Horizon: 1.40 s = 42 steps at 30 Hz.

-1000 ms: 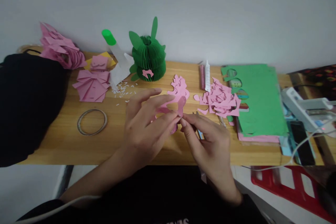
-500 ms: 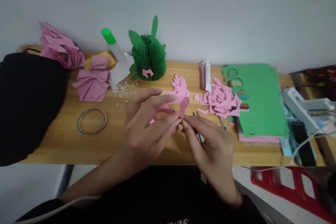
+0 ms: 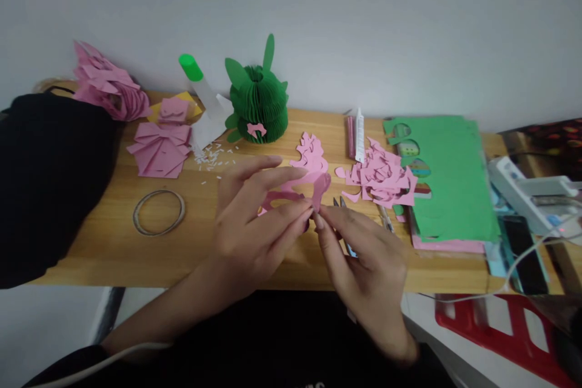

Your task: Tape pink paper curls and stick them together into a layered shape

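Note:
Between my two hands, above the table's middle, a small curved pink paper piece point(image 3: 321, 188) stands up from my fingertips. My left hand point(image 3: 252, 227) pinches its lower end with thumb and forefinger, the other fingers raised. From the right, my right hand point(image 3: 364, 257) pinches the same end, its fingertips nearly touching the left ones. The exact contact is partly hidden by my fingers. Scissors point(image 3: 350, 248) lie half covered under my right hand. Cut pink paper point(image 3: 310, 154) lies just beyond my fingers.
A green honeycomb paper figure point(image 3: 259, 106) stands at the back, beside a glue stick point(image 3: 197, 79). Pink scraps point(image 3: 382, 176), a white tube point(image 3: 359, 133) and green sheets point(image 3: 454, 176) lie right. A tape ring point(image 3: 159, 212), folded pink paper point(image 3: 161, 148) and black cloth point(image 3: 50, 182) lie left.
The view has shifted slightly. Both hands keep their pinch on the pink paper piece, which leans a little further right; my right hand has moved slightly.

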Motion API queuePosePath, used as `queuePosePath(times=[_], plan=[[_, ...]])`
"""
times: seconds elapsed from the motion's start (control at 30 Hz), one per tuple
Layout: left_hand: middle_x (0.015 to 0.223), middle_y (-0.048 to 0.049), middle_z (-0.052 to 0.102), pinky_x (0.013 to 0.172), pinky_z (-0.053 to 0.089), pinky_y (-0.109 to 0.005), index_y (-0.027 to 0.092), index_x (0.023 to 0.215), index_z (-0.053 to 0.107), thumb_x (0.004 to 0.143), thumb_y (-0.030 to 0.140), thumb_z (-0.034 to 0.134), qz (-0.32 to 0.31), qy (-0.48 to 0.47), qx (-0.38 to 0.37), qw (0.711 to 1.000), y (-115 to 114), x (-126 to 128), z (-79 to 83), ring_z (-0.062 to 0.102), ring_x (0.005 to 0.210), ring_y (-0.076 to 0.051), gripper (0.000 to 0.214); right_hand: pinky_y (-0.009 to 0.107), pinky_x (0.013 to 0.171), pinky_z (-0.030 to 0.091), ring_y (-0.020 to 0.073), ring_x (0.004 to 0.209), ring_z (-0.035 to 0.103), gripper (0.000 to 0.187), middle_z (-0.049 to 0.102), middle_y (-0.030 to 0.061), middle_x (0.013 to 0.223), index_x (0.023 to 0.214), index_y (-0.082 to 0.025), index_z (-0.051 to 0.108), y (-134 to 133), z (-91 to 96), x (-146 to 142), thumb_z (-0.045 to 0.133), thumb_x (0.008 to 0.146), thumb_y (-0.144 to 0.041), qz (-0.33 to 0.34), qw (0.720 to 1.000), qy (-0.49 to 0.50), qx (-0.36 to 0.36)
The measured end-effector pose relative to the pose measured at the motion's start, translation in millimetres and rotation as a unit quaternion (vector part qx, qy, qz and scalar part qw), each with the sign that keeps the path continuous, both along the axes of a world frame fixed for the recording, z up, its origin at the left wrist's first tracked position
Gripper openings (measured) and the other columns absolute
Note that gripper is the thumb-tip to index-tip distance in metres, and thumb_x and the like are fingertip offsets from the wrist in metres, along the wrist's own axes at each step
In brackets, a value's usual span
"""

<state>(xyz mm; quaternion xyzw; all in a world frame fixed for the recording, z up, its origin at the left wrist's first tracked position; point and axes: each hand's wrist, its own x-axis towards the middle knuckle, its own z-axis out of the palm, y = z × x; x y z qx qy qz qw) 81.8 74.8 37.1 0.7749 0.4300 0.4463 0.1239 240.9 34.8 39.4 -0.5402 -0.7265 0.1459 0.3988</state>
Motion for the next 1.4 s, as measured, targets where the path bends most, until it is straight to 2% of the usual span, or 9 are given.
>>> queuePosePath(times=[0.4,0.53,0.67,0.8,0.97,1.23,1.4], plan=[[0.11,-0.0019,0.071,0.093,0.052,-0.045,0.028,0.085,0.068,0.083,0.016,0.071,0.011,0.047,0.058,0.997,0.5,-0.8,-1.8,0.061,0.107,-0.025,0.012,0.03,0.07,0.059,0.0172,0.076,0.073,0.02,0.078,0.0038,0.088,0.101,-0.02,0.068,0.5,0.7,-1.2,0.057,0.09,-0.007,-0.005,0.999,-0.027,0.029],[0.111,-0.0043,0.07,0.09,0.053,-0.044,0.024,0.089,0.068,0.084,0.016,0.071,-0.007,0.053,0.087,0.995,2.1,-3.5,-3.3,0.059,0.107,-0.025,0.01,0.028,0.071,0.059,0.0165,0.077,0.073,0.018,0.078,0.0049,0.089,0.1,-0.017,0.068,0.0,-0.1,-0.6,0.058,0.088,-0.006,-0.011,0.998,-0.037,0.046],[0.11,-0.0062,0.07,0.091,0.052,-0.044,0.022,0.087,0.067,0.083,0.014,0.071,-0.012,0.045,0.084,0.995,2.6,-2.5,-4.3,0.061,0.104,-0.024,0.01,0.028,0.072,0.058,0.017,0.077,0.073,0.015,0.078,0.0071,0.087,0.098,-0.013,0.068,0.3,0.0,-0.4,0.059,0.088,-0.006,-0.002,0.997,-0.045,0.056],[0.109,-0.0046,0.07,0.093,0.051,-0.045,0.023,0.085,0.066,0.085,0.015,0.069,-0.007,0.052,0.081,0.995,3.0,-2.6,-4.6,0.059,0.107,-0.024,0.009,0.027,0.074,0.058,0.0165,0.08,0.073,0.018,0.078,0.0064,0.09,0.099,-0.014,0.067,0.6,0.0,0.0,0.057,0.088,-0.003,0.002,0.998,-0.039,0.05],[0.111,-0.0047,0.069,0.091,0.052,-0.046,0.025,0.089,0.067,0.085,0.016,0.069,-0.012,0.06,0.077,0.995,2.2,-4.8,-3.5,0.06,0.106,-0.024,0.01,0.027,0.073,0.058,0.0164,0.078,0.072,0.015,0.078,0.0071,0.087,0.098,-0.013,0.067,0.5,0.0,0.6,0.059,0.088,-0.005,-0.001,0.997,-0.048,0.057],[0.109,-0.0085,0.069,0.093,0.051,-0.044,0.02,0.084,0.067,0.085,0.012,0.068,-0.014,0.054,0.084,0.995,3.6,-3.6,-3.6,0.06,0.105,-0.024,0.007,0.026,0.073,0.057,0.016,0.078,0.072,0.015,0.078,0.0077,0.088,0.099,-0.011,0.067,1.5,-1.4,0.0,0.059,0.088,-0.005,0.004,0.997,-0.053,0.051],[0.112,-0.0059,0.069,0.091,0.052,-0.045,0.025,0.09,0.067,0.085,0.015,0.068,-0.018,0.058,0.081,0.995,4.0,-4.8,-4.4,0.061,0.105,-0.024,0.01,0.027,0.071,0.057,0.0167,0.076,0.072,0.014,0.077,0.0075,0.083,0.096,-0.011,0.067,1.4,-0.1,0.2,0.057,0.089,-0.006,0.007,0.996,-0.063,0.06]])
